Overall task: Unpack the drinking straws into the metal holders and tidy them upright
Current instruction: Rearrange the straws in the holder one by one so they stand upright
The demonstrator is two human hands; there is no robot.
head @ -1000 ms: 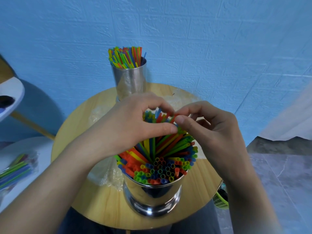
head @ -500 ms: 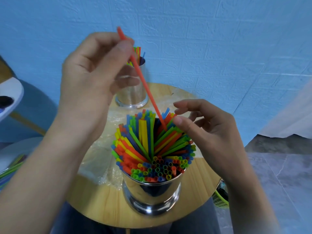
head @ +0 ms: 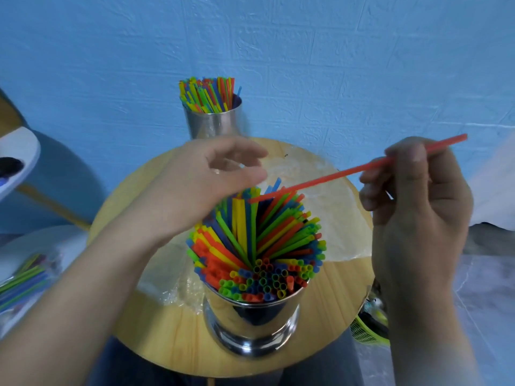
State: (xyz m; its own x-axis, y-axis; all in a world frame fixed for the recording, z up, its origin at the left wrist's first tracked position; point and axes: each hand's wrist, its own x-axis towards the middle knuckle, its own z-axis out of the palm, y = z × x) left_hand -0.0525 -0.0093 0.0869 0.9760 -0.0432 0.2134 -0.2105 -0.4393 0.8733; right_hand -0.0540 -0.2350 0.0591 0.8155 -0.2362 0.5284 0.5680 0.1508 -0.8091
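A round desk of pale wood (head: 172, 344) carries two holders. A shiny metal holder with a flared foot (head: 250, 316) stands upright near the front edge, packed with coloured straws. A second, plainer metal holder (head: 213, 122) stands upright at the far edge, well apart from the first. Clear crinkled plastic wrapping (head: 328, 218) lies flat across the desk between them and reaches the right rim.

Bright, even light with faint shadows on the bench (head: 172, 344). Glare streaks the steel holder (head: 250, 316). The edges bow and go soft.

Forearms, left hand (head: 195, 185) and right hand (head: 418, 215) are bare.
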